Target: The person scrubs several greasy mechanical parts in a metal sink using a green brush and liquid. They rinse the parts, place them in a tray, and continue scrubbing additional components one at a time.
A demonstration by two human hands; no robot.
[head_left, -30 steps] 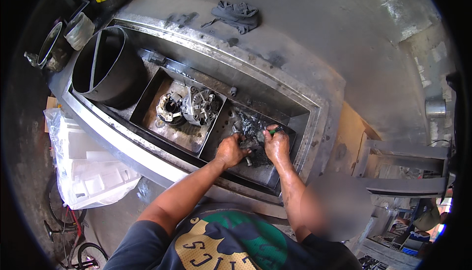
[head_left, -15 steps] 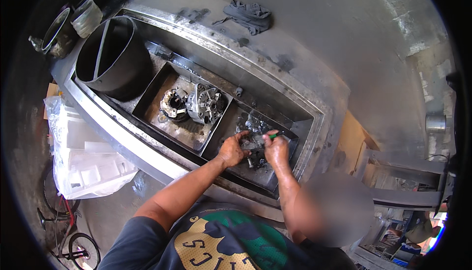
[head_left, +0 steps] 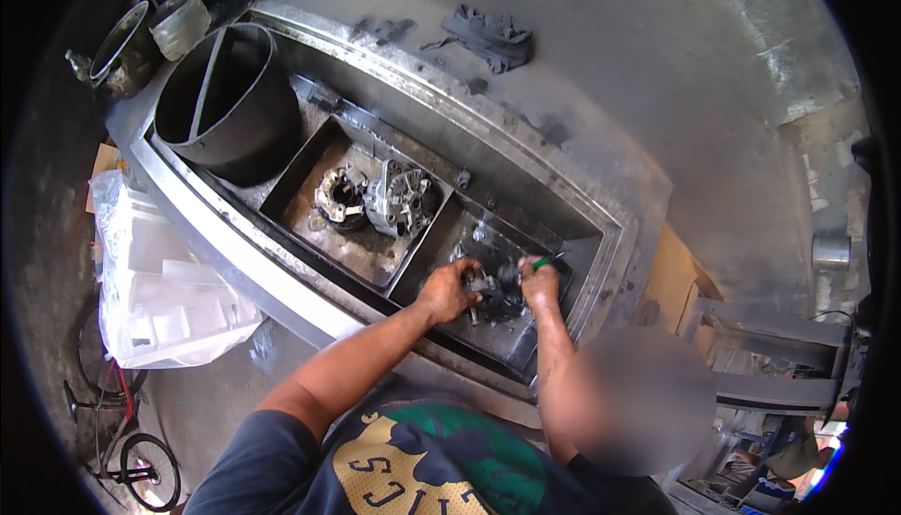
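Observation:
My left hand (head_left: 449, 292) grips a small greasy metal part (head_left: 482, 284) low in the right-hand metal tray (head_left: 488, 351). My right hand (head_left: 539, 282) is closed round a slim green-handled tool (head_left: 542, 263) just right of that part. A thin light tip sticks out at the upper right of the fist; the tool's working end is blurred and dark, so its kind is unclear. Wet, dark fluid glistens in the tray. In the adjoining left tray (head_left: 305, 226) stand an alternator housing (head_left: 399, 198) and a ring-shaped metal part (head_left: 340, 196), side by side.
Both trays sit inside a long metal basin (head_left: 450, 102) with a raised rim. A big dark cylindrical drum (head_left: 230, 121) stands at its left end. A dark rag (head_left: 488, 38) lies beyond the rim. Left are a plastic-wrapped white bundle (head_left: 169, 280) and a bicycle (head_left: 141, 468).
My right hand has shifted slightly right with the green-handled tool, away from the metal part. My left hand keeps its hold. The whole view has shifted a little.

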